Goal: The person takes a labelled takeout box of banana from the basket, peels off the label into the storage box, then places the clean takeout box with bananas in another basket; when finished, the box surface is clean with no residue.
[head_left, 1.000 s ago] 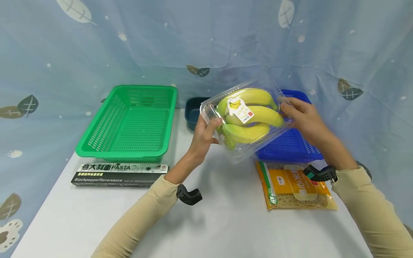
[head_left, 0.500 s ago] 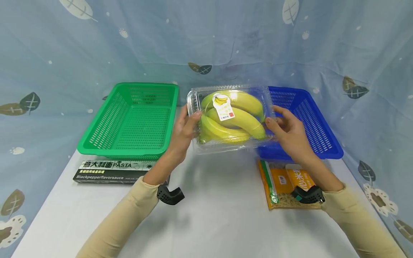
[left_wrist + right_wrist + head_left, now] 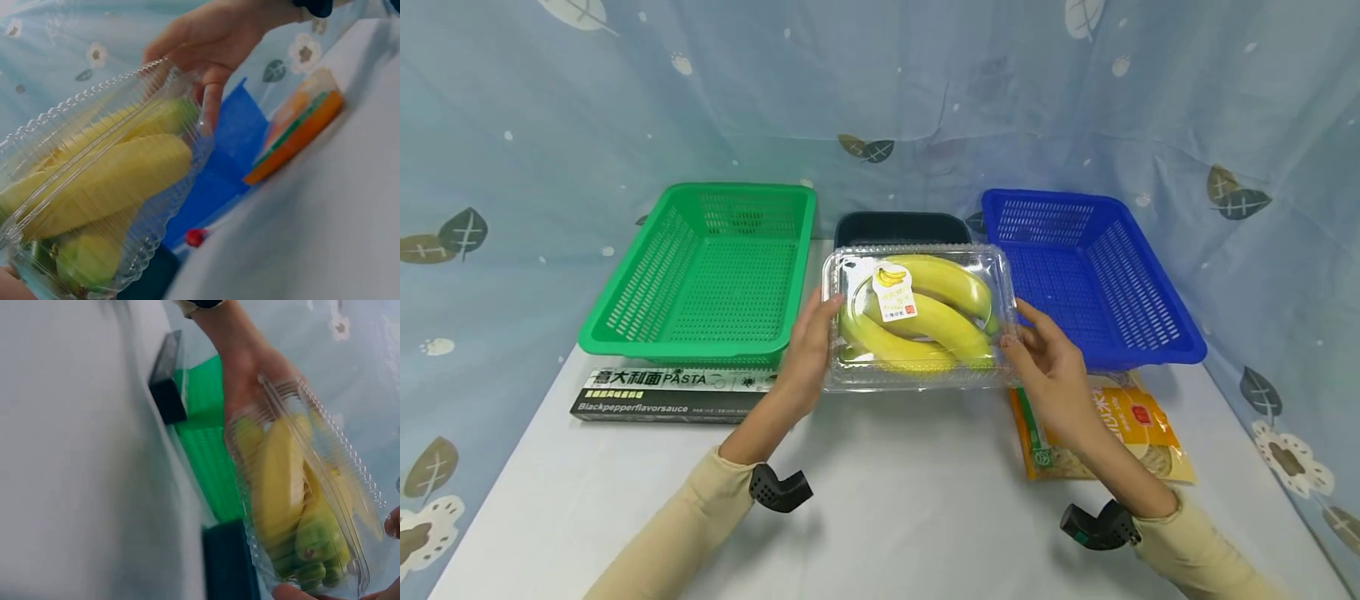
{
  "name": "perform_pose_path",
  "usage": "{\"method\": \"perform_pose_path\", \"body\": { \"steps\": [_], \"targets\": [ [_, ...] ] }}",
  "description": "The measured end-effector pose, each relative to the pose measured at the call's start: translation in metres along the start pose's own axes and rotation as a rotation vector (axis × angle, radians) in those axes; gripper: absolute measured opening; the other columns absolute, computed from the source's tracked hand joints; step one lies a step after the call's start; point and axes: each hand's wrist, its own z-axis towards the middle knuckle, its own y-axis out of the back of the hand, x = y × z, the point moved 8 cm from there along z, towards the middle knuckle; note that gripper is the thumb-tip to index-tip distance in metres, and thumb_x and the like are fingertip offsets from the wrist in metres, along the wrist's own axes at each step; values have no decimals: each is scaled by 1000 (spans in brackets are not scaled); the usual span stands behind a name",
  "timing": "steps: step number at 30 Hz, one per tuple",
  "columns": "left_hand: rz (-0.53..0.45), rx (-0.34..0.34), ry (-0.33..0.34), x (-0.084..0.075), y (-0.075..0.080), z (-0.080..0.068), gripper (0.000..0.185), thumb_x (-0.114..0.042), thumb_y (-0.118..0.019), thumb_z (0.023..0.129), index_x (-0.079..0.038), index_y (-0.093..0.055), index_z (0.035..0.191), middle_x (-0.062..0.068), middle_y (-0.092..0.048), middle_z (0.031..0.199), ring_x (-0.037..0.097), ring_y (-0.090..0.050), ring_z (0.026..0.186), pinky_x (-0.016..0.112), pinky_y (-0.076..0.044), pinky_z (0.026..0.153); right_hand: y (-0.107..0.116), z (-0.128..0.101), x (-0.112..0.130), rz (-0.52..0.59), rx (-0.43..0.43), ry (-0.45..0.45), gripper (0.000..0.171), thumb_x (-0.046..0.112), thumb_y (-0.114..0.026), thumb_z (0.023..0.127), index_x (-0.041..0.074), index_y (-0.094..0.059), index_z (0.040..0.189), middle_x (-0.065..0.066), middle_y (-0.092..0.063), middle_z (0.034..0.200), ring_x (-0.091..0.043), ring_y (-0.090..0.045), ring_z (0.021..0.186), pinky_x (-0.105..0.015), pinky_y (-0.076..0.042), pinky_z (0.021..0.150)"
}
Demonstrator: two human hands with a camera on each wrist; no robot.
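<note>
Clear plastic clamshell box of yellow bananas (image 3: 917, 317) sits between green basket (image 3: 700, 279) and blue basket (image 3: 1086, 275).
We clamp its ends with left hand (image 3: 805, 350) and right hand (image 3: 1048, 367); bare white counter (image 3: 895, 500) lies in front.

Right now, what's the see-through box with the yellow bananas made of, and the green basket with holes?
The clear lidded banana box looks like thin glossy plastic: see-through, with ribbed edges catching light. The green perforated basket seems stiff moulded plastic, smooth, with even rows of slots.
</note>
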Motion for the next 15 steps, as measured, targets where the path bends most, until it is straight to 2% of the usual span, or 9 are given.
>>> {"method": "perform_pose_path", "body": {
  "steps": [2,4,6,9,12,15],
  "targets": [
    [14,-2,13,8,1,-1,72,-53,-46,91,-24,-17,150,-6,-16,152,12,-12,138,41,-14,110,-3,-7,-4,4,-3,-11,50,16,-49,98,10,-32,145,-17,-58,121,-27,-60,104,-20,-49,81],
    [0,19,7,14,0,-2,67,-50,-46,93,-24,-21,149,-6,-23,150,11,-17,137,38,-16,110,-6,-14,-8,13,-4,-24,50,15,-49,98,10,-32,145,-17,-58,121,-27,-61,102,-20,-49,79],
    [-36,51,1,21,-1,-4,57,-45,-45,95,-25,-29,146,0,-38,141,15,-33,130,39,-26,106,-8,-20,-14,16,-9,-35,50,14,-50,98,8,-33,144,-17,-59,120,-27,-62,100,-20,-50,78],
    [-46,65,24,33,0,-5,46,-42,-43,97,-29,-37,140,6,-53,122,21,-52,109,39,-42,93,-14,-28,-24,39,1,-61,51,13,-53,96,6,-34,143,-19,-59,120,-27,-62,99,-21,-51,77],
    [-30,65,65,43,2,-5,43,-42,-43,97,-30,-40,139,13,-57,110,25,-58,92,40,-50,80,-19,-32,-33,66,8,-92,53,14,-55,96,5,-34,143,-21,-57,121,-28,-61,102,-21,-50,78],
    [-12,46,102,50,3,-2,45,-41,-44,97,-28,-39,140,13,-58,108,24,-59,90,38,-51,76,-22,-33,-41,80,1,-122,55,15,-56,95,6,-33,144,-23,-56,122,-31,-59,105,-22,-50,79]
  ]
}}
